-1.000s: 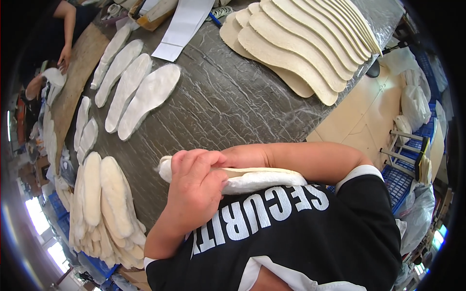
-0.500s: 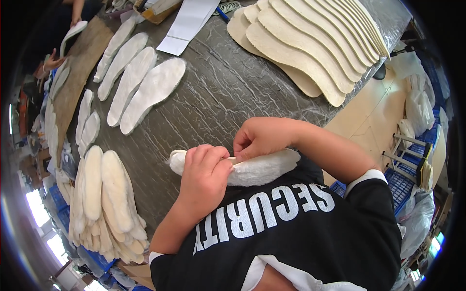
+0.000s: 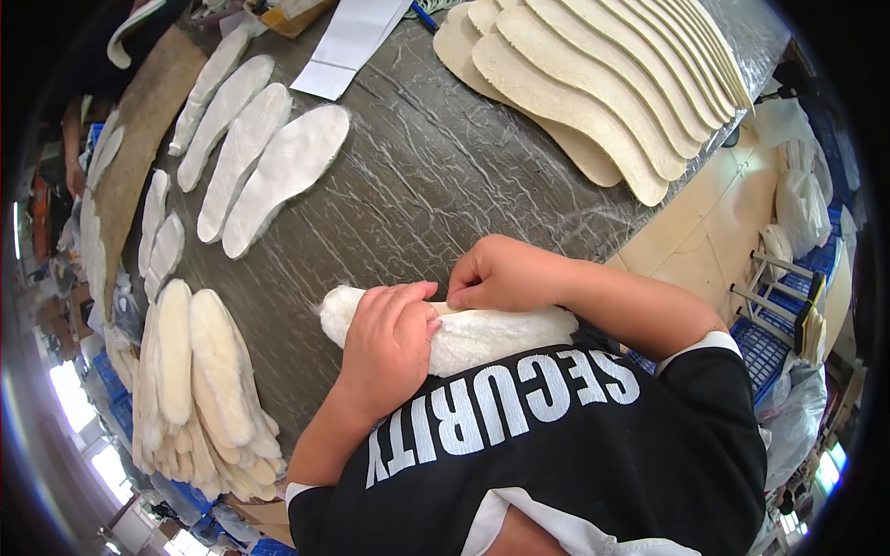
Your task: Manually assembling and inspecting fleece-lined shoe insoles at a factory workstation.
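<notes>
A white fleecy insole (image 3: 501, 335) lies lengthwise across the near edge of the table, close against my black shirt. Wrapped over its left part is my left hand (image 3: 389, 334), fingers closed on it. My right hand (image 3: 496, 275) pinches at the insole's far edge, right beside the left fingertips; whatever sits between its fingertips is hidden. A narrow beige strip of the insole's edge shows between the two hands.
A fanned stack of beige insole sheets (image 3: 593, 83) covers the far right of the dark table (image 3: 408, 176). White fleecy insoles (image 3: 287, 181) lie at the upper left, with a pile of cream ones (image 3: 218, 371) below. White papers (image 3: 350, 46) rest at the back. Another person's hand (image 3: 74, 176) shows far left.
The insole has tilted a little, showing more of its fleecy side. My right hand has shifted slightly. At far left, the other person's hands and the insole they held have moved.
</notes>
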`<move>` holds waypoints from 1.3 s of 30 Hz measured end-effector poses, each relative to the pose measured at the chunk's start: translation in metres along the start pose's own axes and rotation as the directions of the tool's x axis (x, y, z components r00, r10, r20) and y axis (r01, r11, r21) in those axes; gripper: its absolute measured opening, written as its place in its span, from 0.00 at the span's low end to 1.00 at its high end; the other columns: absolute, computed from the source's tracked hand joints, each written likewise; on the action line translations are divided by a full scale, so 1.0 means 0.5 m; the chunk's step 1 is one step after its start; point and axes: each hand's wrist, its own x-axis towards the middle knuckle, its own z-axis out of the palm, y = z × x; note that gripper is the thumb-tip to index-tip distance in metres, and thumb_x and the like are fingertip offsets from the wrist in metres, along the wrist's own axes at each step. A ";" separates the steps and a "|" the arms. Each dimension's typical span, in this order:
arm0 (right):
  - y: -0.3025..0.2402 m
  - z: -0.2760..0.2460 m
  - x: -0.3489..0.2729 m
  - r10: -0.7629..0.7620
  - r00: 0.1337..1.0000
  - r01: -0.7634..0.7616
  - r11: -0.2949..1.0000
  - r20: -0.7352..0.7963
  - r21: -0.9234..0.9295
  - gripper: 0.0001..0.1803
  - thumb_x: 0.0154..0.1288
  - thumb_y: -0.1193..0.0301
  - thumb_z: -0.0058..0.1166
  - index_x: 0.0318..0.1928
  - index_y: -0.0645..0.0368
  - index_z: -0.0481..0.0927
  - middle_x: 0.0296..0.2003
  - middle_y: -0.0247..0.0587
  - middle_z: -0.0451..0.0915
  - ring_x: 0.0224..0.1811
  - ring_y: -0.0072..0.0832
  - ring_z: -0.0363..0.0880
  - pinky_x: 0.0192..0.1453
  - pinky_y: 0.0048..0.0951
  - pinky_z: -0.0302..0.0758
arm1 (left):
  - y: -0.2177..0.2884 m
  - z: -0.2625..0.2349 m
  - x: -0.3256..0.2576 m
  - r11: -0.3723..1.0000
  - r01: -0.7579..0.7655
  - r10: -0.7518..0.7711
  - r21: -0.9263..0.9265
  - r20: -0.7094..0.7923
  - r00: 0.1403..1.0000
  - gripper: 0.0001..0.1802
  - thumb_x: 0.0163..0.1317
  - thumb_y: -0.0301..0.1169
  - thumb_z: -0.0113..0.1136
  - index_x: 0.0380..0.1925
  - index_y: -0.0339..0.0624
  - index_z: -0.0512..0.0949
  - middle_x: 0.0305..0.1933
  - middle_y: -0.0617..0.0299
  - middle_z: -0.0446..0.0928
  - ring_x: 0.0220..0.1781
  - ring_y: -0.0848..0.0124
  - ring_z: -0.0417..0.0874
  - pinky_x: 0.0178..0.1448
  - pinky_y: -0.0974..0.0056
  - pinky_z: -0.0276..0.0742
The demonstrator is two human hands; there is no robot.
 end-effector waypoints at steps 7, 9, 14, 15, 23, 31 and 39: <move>0.017 -0.001 -0.012 -0.092 0.995 0.087 0.987 0.033 0.137 0.14 0.67 0.65 0.55 0.40 0.65 0.84 0.29 0.45 0.83 0.32 0.26 0.78 0.40 0.30 0.74 | 0.007 -0.004 0.004 0.999 0.028 -0.027 -0.038 0.013 1.000 0.08 0.54 0.23 0.62 0.32 0.38 0.73 0.40 0.54 0.79 0.42 0.57 0.80 0.51 0.53 0.71; 0.018 0.001 -0.018 -0.126 0.991 0.117 0.978 0.039 0.173 0.14 0.67 0.65 0.54 0.40 0.65 0.84 0.29 0.45 0.83 0.32 0.26 0.79 0.40 0.30 0.74 | 0.009 -0.004 0.002 0.999 0.031 -0.031 -0.040 0.016 0.999 0.08 0.54 0.23 0.62 0.32 0.38 0.73 0.38 0.55 0.79 0.41 0.57 0.80 0.51 0.53 0.71; 0.004 -0.003 -0.036 -0.196 0.977 0.184 0.975 0.087 0.125 0.16 0.62 0.64 0.59 0.40 0.67 0.84 0.29 0.46 0.84 0.30 0.26 0.80 0.37 0.30 0.76 | 0.012 -0.004 0.000 0.998 0.032 -0.031 -0.055 0.012 0.999 0.08 0.54 0.22 0.62 0.31 0.38 0.71 0.38 0.54 0.79 0.39 0.53 0.77 0.47 0.53 0.72; 0.007 0.002 -0.038 -0.250 0.966 0.243 0.965 0.066 0.100 0.17 0.57 0.64 0.64 0.41 0.66 0.84 0.30 0.48 0.84 0.30 0.31 0.82 0.37 0.32 0.77 | 0.013 -0.004 0.000 0.998 0.033 -0.033 -0.050 0.016 0.999 0.08 0.54 0.22 0.62 0.31 0.38 0.71 0.38 0.54 0.79 0.39 0.53 0.77 0.47 0.53 0.72; -0.020 0.011 -0.045 -0.293 0.956 0.291 0.927 0.030 -0.237 0.12 0.50 0.75 0.64 0.37 0.63 0.83 0.29 0.50 0.82 0.32 0.46 0.81 0.36 0.38 0.76 | 0.006 -0.029 -0.004 0.997 0.026 -0.019 -0.078 0.085 0.996 0.11 0.50 0.26 0.66 0.32 0.39 0.74 0.40 0.56 0.79 0.44 0.57 0.79 0.50 0.54 0.70; -0.017 0.026 -0.058 -0.411 0.911 0.397 0.846 0.039 -0.356 0.10 0.52 0.71 0.64 0.36 0.61 0.83 0.26 0.50 0.82 0.30 0.48 0.82 0.37 0.42 0.77 | -0.005 -0.093 -0.010 0.989 0.090 -0.068 -0.117 0.177 0.982 0.10 0.46 0.23 0.66 0.29 0.38 0.76 0.42 0.57 0.80 0.46 0.57 0.79 0.53 0.54 0.69; -0.018 0.018 -0.060 -0.463 0.886 0.439 0.809 0.037 -0.390 0.09 0.52 0.70 0.64 0.32 0.61 0.81 0.24 0.49 0.81 0.30 0.47 0.81 0.36 0.44 0.76 | -0.001 -0.067 -0.017 0.991 0.092 -0.086 -0.098 0.063 0.994 0.09 0.46 0.21 0.65 0.26 0.39 0.74 0.33 0.60 0.80 0.36 0.60 0.79 0.49 0.55 0.69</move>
